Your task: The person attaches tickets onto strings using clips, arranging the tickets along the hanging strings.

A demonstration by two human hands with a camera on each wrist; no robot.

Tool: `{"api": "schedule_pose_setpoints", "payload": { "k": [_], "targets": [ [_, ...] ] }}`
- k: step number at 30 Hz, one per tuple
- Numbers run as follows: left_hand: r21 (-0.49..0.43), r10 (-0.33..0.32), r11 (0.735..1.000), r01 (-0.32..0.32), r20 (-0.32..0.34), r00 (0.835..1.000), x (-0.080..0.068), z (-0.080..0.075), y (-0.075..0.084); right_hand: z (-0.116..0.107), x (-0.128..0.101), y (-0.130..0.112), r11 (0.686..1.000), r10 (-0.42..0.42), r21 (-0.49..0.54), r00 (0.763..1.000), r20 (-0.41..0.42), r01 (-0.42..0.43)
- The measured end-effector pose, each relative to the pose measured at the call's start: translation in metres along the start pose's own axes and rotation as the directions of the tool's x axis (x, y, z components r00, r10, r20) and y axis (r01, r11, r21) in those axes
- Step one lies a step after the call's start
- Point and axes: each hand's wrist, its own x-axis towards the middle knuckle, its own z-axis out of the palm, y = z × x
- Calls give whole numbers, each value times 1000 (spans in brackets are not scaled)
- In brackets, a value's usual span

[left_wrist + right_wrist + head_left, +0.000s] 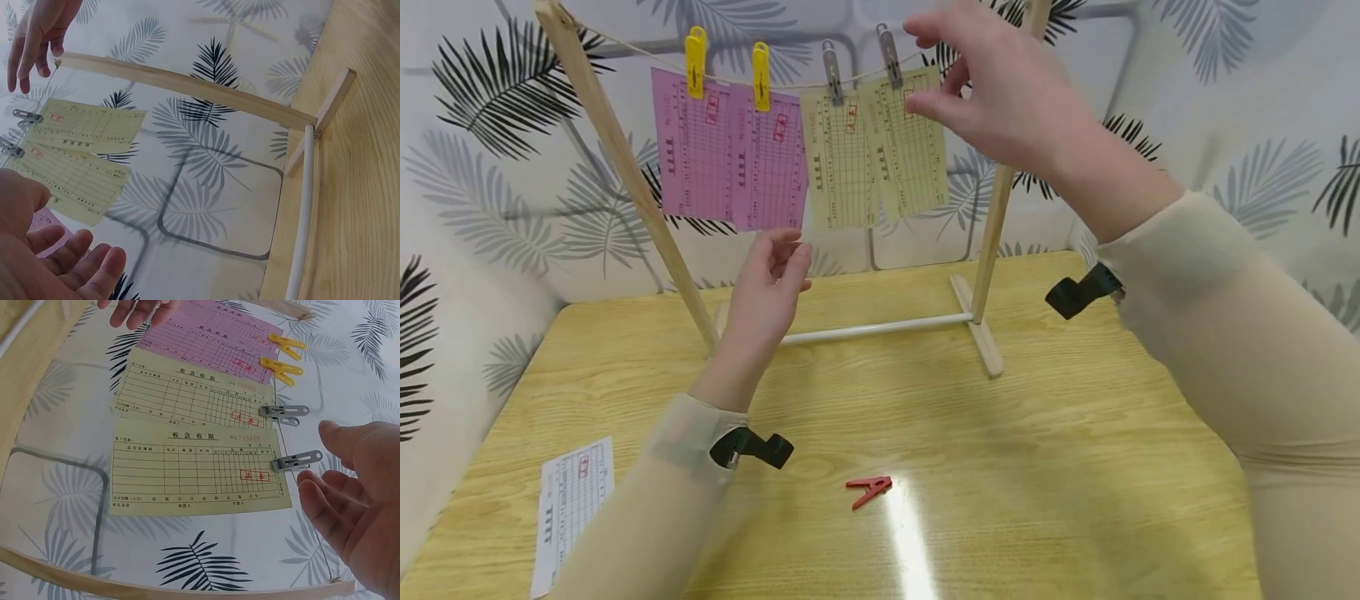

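Observation:
Two pink receipt slips and two yellow receipt slips hang side by side from a string. Yellow clothespins clip the pink pair, and grey clothespins clip the yellow pair. My right hand is raised beside the rightmost grey clothespin, thumb and fingers spread apart with nothing between them. In the right wrist view the clothespin's end lies near that hand's fingertips. Just under the lower edge of the pink slips, my left hand hovers with loosely bent fingers, holding nothing.
The string is tied between the wooden posts of a stand with a white crossbar. A red clothespin lies on the wooden table. At the left, a white receipt slip lies partly behind my left sleeve.

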Motion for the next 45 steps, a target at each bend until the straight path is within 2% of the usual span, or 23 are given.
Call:
{"api": "schedule_pose_setpoints", "payload": {
  "k": [7, 13, 20, 25, 29, 38, 45],
  "targets": [
    [120, -37, 992, 36, 7, 999, -10, -16, -7, 16, -20, 12, 997, 5, 74, 1000, 0, -5],
    [179, -40, 983, 36, 19, 999, -14, -29, -9, 34, -38, 22, 988, 35, 146, 998, 47, -41],
    [282, -65, 958, 48, 54, 996, -32, -57, -21, 66, -62, 27, 981, -18, 196, 995, 95, -1],
    [322, -108, 943, 83, 59, 992, -46, -81, -33, 95, -79, 27, 975, -58, 222, 989, 134, 27],
    [347, -131, 931, 115, 24, 991, -54, -95, -43, 114, -91, 25, 971, -58, 237, 984, 168, 16],
    [390, -151, 910, 137, 6, 988, -70, -113, -60, 147, -111, 17, 946, -87, 325, 981, 175, 26],
    [459, -168, 877, 140, 19, 986, -79, -129, -66, 165, -126, 8, 923, -86, 384, 975, 207, 0]
  ]
}}
